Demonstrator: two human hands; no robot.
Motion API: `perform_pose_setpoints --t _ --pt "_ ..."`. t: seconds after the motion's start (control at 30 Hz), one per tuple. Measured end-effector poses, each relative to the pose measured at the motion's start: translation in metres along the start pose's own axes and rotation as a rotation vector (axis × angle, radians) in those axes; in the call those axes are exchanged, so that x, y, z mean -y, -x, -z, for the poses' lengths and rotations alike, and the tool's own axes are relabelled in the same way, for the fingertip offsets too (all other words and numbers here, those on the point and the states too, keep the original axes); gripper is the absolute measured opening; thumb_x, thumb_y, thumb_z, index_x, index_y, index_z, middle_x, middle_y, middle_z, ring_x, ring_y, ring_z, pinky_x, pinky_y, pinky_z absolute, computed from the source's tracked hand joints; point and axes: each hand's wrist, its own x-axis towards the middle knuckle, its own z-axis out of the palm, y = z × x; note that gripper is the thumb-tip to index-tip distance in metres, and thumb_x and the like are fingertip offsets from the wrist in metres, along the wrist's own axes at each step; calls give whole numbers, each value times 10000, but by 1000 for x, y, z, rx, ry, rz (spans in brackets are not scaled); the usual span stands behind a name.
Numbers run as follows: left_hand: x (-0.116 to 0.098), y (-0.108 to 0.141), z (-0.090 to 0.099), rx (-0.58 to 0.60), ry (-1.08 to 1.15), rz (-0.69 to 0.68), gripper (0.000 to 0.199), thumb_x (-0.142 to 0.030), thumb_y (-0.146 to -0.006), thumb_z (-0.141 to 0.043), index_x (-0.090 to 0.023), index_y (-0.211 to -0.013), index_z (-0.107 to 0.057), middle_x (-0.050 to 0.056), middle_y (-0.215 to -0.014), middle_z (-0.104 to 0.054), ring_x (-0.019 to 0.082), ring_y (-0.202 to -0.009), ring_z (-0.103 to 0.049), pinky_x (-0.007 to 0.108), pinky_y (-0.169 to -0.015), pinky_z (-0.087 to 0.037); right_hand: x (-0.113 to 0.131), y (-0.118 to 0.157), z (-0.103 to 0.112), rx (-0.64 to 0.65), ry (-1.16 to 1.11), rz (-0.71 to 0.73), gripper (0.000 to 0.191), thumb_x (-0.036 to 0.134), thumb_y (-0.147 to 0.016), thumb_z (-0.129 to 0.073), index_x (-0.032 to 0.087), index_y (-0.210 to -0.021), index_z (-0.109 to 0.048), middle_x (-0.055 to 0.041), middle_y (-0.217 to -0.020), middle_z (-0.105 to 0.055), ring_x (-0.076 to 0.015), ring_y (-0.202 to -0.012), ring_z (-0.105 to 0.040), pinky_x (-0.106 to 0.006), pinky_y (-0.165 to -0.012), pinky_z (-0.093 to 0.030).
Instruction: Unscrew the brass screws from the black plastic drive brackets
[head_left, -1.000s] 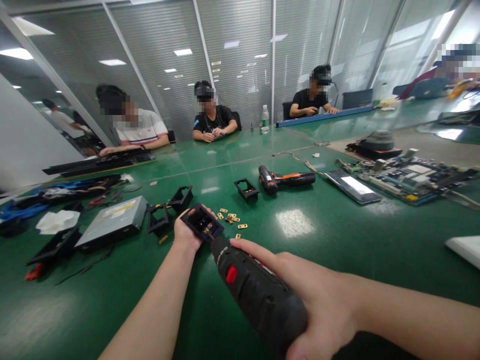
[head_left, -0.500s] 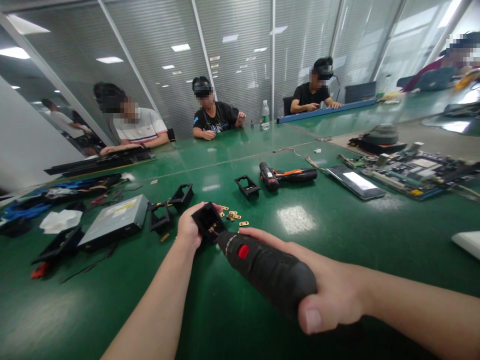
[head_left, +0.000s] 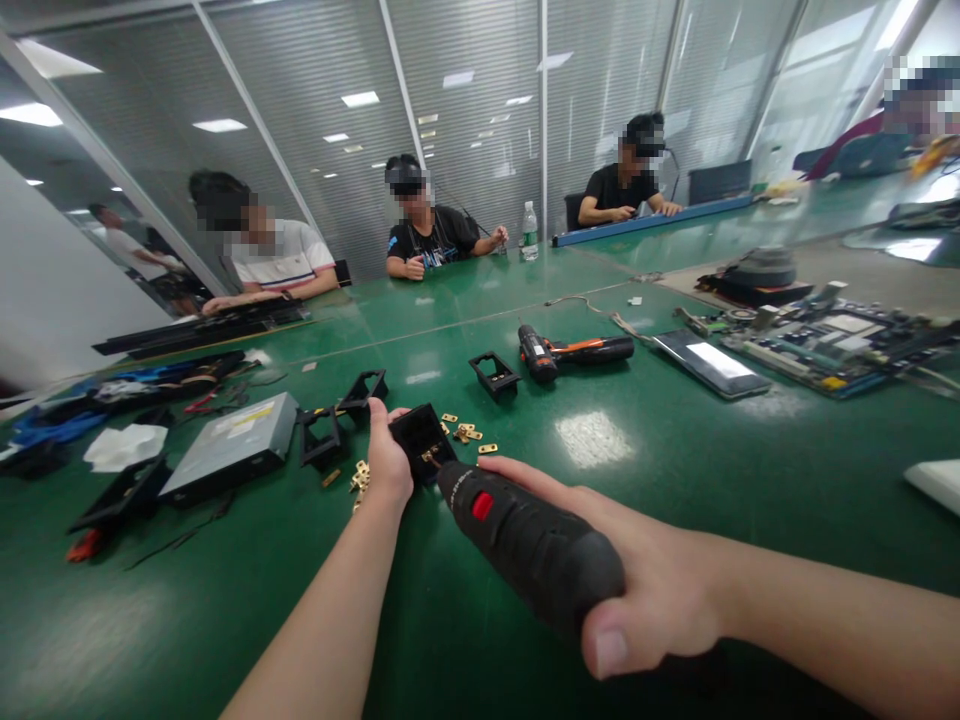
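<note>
My left hand is closed on a black plastic frame, tilted so that its hollow inside faces me. Small brass-coloured pieces show inside the frame. My right hand is wrapped round a black cordless screwdriver with a red switch on top. The tool's nose points into the lower right of the frame; its tip is hard to make out. Loose brass plates lie just beyond the frame, and a small pile of brass pieces shows left of my left wrist.
More black frames stand on the green table, beside a grey disc drive. Farther off are an orange-and-black power drill, a phone and a circuit board. Several people sit across the table.
My left hand has shifted and turned slightly with the frame, its thumb now raised, uncovering the brass pile. The screwdriver's rear end has moved slightly down and left.
</note>
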Motion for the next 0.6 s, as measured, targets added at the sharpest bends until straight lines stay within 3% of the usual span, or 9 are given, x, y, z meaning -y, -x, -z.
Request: perform_pose_setpoints --t 0.27,0.4,0.6 --pt "5 6 2 215 -19 -88 668 -825 -737 -730 -184 -903 -646 116 -815 -808 294 -770 -786 391 -721 -611 3 -2 -3 -2 68 -30 1483 633 -505 -1001 233 -1708 -231 -198 -1436 -638 -459 -1255 -637 -638 -1109 -472" --pt "2 6 2 200 -101 -108 542 -691 -780 -779 -174 -878 -651 122 -809 -810 269 -691 -766 360 -657 -602 3 -2 -4 -47 82 -31 1459 661 -507 -987 223 -1701 -271 -207 -1522 -576 -491 -1370 -551 -649 -1164 -419" --pt "0 8 -3 141 -115 -65 497 -654 -790 -764 -166 -830 -675 112 -772 -792 264 -653 -743 344 -596 -570 10 -1 -12 -54 134 -104 1542 701 -456 -980 189 -1708 -239 -232 -1440 -637 -522 -1366 -552 -684 -1151 -418"
